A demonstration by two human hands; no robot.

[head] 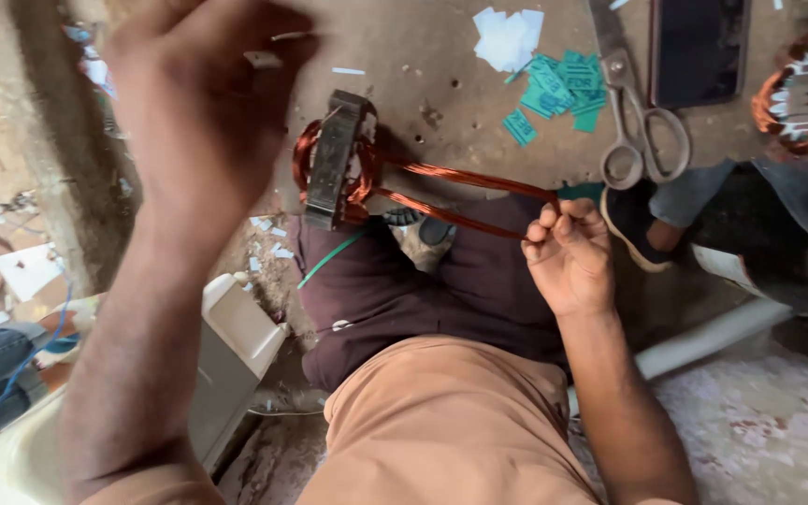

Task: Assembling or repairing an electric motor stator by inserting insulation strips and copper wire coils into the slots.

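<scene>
Copper wire loop (460,192) stretched lengthwise from stator (337,159) rightward, right hand (568,252) pinching its end, left hand's (198,93) grip unclear

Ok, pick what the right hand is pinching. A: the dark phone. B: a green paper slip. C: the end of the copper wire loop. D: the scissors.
C: the right hand has its fingertips closed on the far end of the copper wire loop, which runs from the stator; the scissors lie apart on the floor.
</scene>
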